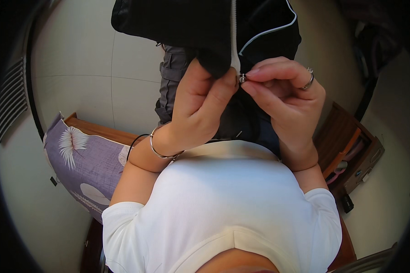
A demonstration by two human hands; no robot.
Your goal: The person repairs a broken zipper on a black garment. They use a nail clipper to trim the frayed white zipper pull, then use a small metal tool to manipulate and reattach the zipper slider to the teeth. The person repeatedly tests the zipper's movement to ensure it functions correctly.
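A black jacket (177, 22) with a white zipper (233, 34) hangs in front of me, its zipper tape running down to my fingers. My left hand (200, 100) is closed, pinching the jacket's edge at the lower end of the tape between thumb and fingers. Close beside it, my right hand (287, 91) pinches a small metal zipper slider (242, 78) between thumb and index finger. The slider is right at the end of the tape; whether the tape runs through it is too small to tell. White piping (269, 31) curves over the jacket's right part.
Below the jacket, dark grey cargo trousers (172, 75) show over the tiled floor (91, 54). On the left stands a wooden-edged seat with a purple leaf-patterned cover (95, 150). A wooden cabinet (335, 132) with an open compartment is at the right. A floor vent (11, 100) lies far left.
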